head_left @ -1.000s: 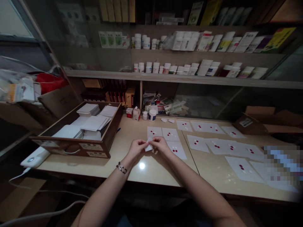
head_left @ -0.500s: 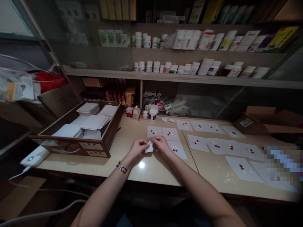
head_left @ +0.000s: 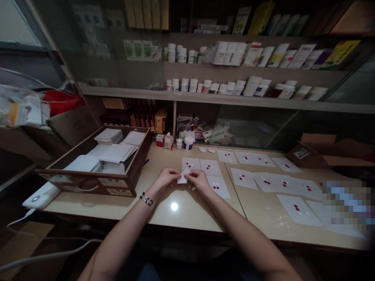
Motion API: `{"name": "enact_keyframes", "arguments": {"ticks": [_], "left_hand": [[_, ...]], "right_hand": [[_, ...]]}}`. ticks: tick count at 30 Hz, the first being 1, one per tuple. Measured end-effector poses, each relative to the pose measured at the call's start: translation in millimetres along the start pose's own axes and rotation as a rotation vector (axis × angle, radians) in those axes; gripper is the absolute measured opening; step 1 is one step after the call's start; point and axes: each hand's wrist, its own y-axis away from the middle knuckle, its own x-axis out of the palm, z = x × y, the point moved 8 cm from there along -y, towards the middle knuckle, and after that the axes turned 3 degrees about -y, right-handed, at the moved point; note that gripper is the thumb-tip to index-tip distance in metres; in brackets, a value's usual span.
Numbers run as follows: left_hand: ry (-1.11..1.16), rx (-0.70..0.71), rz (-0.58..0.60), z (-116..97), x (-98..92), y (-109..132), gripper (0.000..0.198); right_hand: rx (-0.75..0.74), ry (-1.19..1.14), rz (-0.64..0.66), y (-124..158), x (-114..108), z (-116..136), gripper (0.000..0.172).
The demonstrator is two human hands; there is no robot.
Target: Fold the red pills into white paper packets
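Note:
My left hand (head_left: 165, 178) and my right hand (head_left: 199, 180) meet above the counter, pinching a small folded white paper (head_left: 184, 176) between their fingertips. Directly beneath them lie white paper sheets carrying red and white pills, one (head_left: 191, 164) just beyond the fingers and another (head_left: 218, 186) beside my right hand. More such sheets (head_left: 254, 159) spread across the counter to the right. A metal bracelet (head_left: 146, 199) circles my left wrist.
A wooden drawer (head_left: 88, 183) holding stacks of white paper stands left of my hands. Medicine bottles (head_left: 187, 143) stand at the counter's back, below shelves of bottles and boxes (head_left: 234, 88). A cardboard box (head_left: 310, 157) sits far right; a white cabled device (head_left: 41, 196) at left.
The folded paper has risen slightly, and my hands have drawn a little closer around it. The whole scene has shifted slightly in view.

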Motion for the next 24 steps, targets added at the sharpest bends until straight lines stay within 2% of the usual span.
{"name": "enact_keyframes", "arguments": {"ticks": [4,8,12,20,24], "left_hand": [[0.091,-0.016,-0.005,11.6,3.3,-4.5,0.018],[0.163,-0.037,-0.011,19.7,6.6,-6.7,0.020],[0.189,-0.033,-0.038,21.6,4.7,-8.6,0.021],[0.284,-0.103,-0.013,27.5,3.8,-9.9,0.020],[0.367,-0.134,-0.004,31.3,3.4,-9.4,0.019]], "right_hand": [[-0.068,0.037,-0.034,-3.7,-1.2,-3.2,0.028],[-0.250,0.148,-0.103,-0.9,-1.2,9.4,0.017],[-0.351,0.292,-0.123,6.0,1.3,22.1,0.013],[-0.771,0.740,-0.055,32.0,14.8,49.5,0.022],[-0.884,1.004,-0.065,39.6,24.5,52.7,0.020]]}}
